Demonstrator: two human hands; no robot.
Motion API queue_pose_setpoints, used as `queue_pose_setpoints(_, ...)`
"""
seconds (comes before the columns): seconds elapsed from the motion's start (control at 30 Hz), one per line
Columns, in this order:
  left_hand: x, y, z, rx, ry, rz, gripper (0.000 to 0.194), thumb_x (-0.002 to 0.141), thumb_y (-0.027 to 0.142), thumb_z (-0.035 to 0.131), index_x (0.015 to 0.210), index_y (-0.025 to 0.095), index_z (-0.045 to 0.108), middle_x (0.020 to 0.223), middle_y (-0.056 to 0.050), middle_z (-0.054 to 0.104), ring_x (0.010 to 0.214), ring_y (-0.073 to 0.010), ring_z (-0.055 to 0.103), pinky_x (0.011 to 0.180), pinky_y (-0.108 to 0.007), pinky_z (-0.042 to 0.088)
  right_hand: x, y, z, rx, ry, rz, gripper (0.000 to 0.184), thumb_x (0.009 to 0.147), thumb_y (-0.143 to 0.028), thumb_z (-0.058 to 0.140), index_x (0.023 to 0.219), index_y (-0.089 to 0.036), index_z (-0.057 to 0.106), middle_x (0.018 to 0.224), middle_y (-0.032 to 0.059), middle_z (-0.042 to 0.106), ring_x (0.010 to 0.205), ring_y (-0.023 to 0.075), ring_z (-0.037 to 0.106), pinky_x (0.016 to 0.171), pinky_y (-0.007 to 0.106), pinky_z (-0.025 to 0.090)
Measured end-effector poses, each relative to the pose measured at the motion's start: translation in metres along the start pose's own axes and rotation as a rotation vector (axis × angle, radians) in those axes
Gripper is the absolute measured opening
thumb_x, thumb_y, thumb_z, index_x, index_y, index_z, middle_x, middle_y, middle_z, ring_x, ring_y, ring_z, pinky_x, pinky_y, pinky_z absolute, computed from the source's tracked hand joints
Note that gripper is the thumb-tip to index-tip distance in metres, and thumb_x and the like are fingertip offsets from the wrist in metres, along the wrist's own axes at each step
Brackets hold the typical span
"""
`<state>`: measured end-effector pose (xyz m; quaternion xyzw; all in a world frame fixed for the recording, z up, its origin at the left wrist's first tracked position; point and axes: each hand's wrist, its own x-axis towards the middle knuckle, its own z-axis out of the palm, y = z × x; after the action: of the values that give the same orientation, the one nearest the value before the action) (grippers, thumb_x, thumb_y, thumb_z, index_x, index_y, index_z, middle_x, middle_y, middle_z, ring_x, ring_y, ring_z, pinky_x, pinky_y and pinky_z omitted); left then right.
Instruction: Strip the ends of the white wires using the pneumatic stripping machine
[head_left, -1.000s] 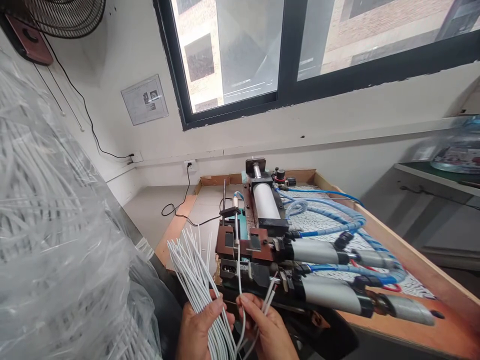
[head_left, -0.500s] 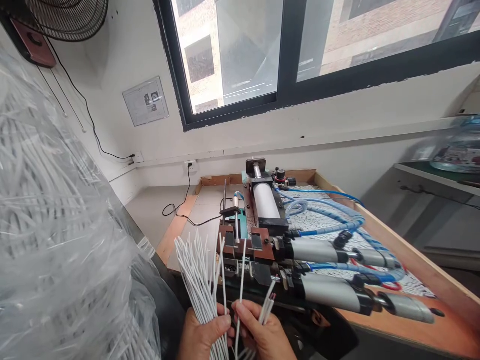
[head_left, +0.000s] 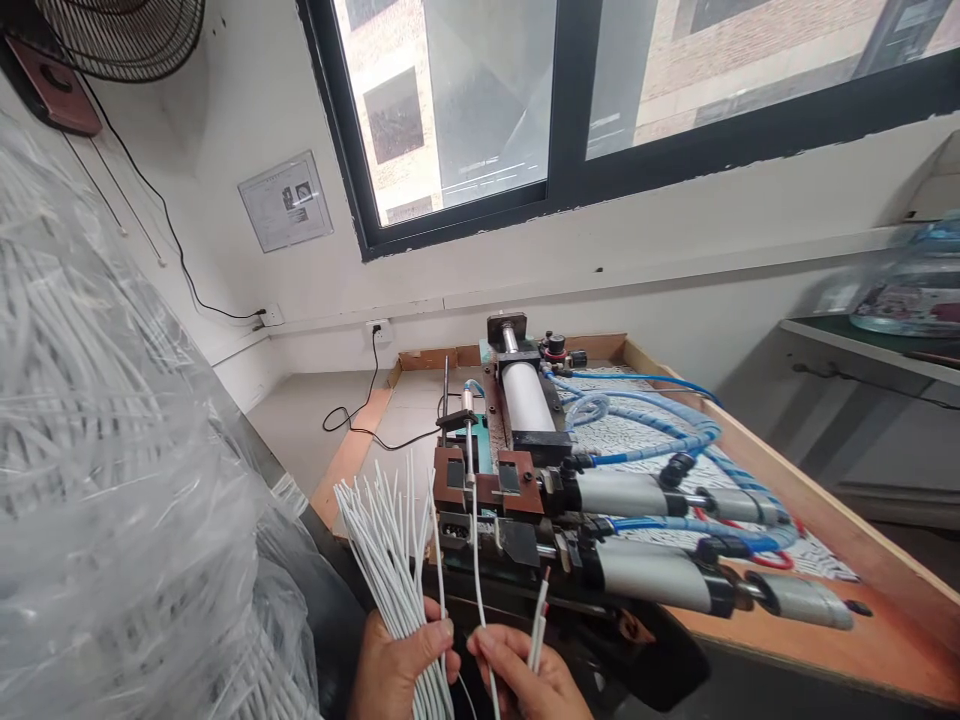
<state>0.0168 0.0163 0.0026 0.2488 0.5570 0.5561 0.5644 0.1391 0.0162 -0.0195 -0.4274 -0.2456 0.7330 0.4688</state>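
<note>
My left hand point(head_left: 397, 665) is closed round a bundle of white wires point(head_left: 386, 545) that fans upward. My right hand point(head_left: 525, 675) pinches a single white wire point(head_left: 475, 540) whose tip reaches up to the front of the pneumatic machine point(head_left: 525, 480). The same hand also keeps a couple of stripped wires point(head_left: 540, 610) between its fingers. Both hands are at the bottom edge, just in front of the machine.
The machine sits on a wooden tray-like bench point(head_left: 825, 520) with blue air hoses point(head_left: 660, 420) and grey cylinders point(head_left: 652, 575). A large clear bag of white wires point(head_left: 112, 450) fills the left. A black power cord point(head_left: 360, 410) runs to a wall socket below the window.
The single wire in my right hand was pulled back from the machine and is up at its front again. Both hands have dropped slightly lower in view.
</note>
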Motion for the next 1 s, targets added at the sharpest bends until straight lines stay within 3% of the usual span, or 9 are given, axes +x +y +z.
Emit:
queue_pose_setpoints(0.17,0.001,0.0,0.001,0.0,-0.132,0.007,0.021,0.043,0.023,0.075,0.051,0.014,0.057,0.032,0.003,0.054,0.032,-0.0114,0.05,0.036,-0.021,0.034,0.008,-0.008,0.01,0.045,-0.027,-0.028,0.035,0.051,-0.044,0.071,0.068,-0.013,0.066,0.038,-0.0058,0.041,0.037,0.0064,0.032,0.039,0.019,0.025)
queue_pose_setpoints(0.33,0.003,-0.003,0.001,0.031,-0.248,0.063,0.022,0.046,0.027,0.074,0.049,0.012,0.058,0.036,-0.002,0.059,0.035,-0.0125,0.051,0.041,-0.024,0.036,0.007,-0.011,0.022,0.05,-0.074,-0.074,0.032,0.054,-0.044,0.07,0.059,-0.013,0.062,0.039,-0.0042,0.045,0.036,0.0065,0.037,0.039,0.02,0.025)
queue_pose_setpoints(0.47,0.001,-0.003,-0.002,-0.045,-0.122,0.002,0.021,0.054,0.03,0.07,0.063,0.012,0.063,0.046,-0.002,0.064,0.044,-0.0146,0.056,0.048,-0.028,0.043,0.006,-0.002,0.015,-0.001,0.057,-0.153,0.037,0.049,-0.049,0.071,0.053,-0.013,0.061,0.041,-0.0024,0.049,0.036,0.0055,0.033,0.036,0.019,0.019)
queue_pose_setpoints(0.57,-0.001,-0.001,-0.003,-0.089,-0.03,-0.037,0.027,0.054,0.029,0.07,0.075,0.013,0.063,0.051,-0.002,0.065,0.051,-0.0175,0.06,0.053,-0.031,0.046,0.007,0.002,0.007,0.008,0.095,-0.129,0.038,0.047,-0.049,0.072,0.056,-0.013,0.064,0.043,-0.001,0.051,0.036,0.0056,0.034,0.036,0.019,0.02)
queue_pose_setpoints(0.77,-0.001,-0.002,-0.001,-0.059,-0.049,0.0,0.029,0.052,0.031,0.071,0.072,0.012,0.062,0.042,-0.002,0.062,0.04,-0.0155,0.056,0.044,-0.027,0.043,0.01,-0.003,0.005,0.025,0.099,-0.079,0.039,0.048,-0.048,0.072,0.055,-0.011,0.062,0.042,-0.0035,0.046,0.035,0.0026,0.029,0.035,0.017,0.018)
queue_pose_setpoints(0.9,-0.002,-0.001,0.0,-0.015,-0.009,0.025,0.028,0.046,0.032,0.074,0.06,0.011,0.062,0.035,-0.001,0.058,0.032,-0.012,0.049,0.036,-0.024,0.038,0.013,-0.006,0.012,0.063,0.041,-0.06,0.036,0.051,-0.046,0.071,0.062,-0.013,0.063,0.041,-0.006,0.042,0.036,0.0051,0.033,0.036,0.018,0.024)
queue_pose_setpoints(1.0,-0.004,0.001,0.0,0.014,-0.061,0.06,0.027,0.044,0.031,0.074,0.058,0.011,0.064,0.033,-0.001,0.056,0.03,-0.0107,0.046,0.033,-0.022,0.034,0.016,-0.006,0.019,0.064,-0.038,-0.072,0.036,0.052,-0.045,0.07,0.068,-0.013,0.064,0.038,-0.006,0.043,0.036,0.0081,0.036,0.037,0.021,0.028)
